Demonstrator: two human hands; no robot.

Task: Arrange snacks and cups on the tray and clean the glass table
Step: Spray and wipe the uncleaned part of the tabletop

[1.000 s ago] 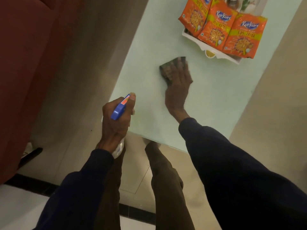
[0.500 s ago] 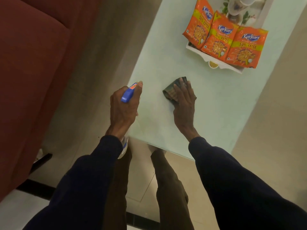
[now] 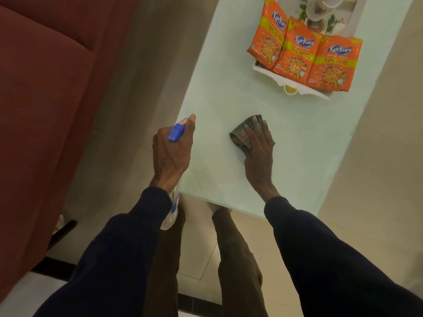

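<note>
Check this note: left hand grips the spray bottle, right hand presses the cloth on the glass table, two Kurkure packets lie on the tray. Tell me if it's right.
One slip: the head view shows three Kurkure packets on the tray, not two. The rest holds: left hand grips the spray bottle, right hand presses the cloth on the glass table.

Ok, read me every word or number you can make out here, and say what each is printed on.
"Kurkure": blue logo on the left snack packet, middle snack packet and right snack packet.
"50% EXTRA": yellow band on each packet.
Small line between logo and band: too blurred to read.
Spray bottle label: too blurred to read.
</note>
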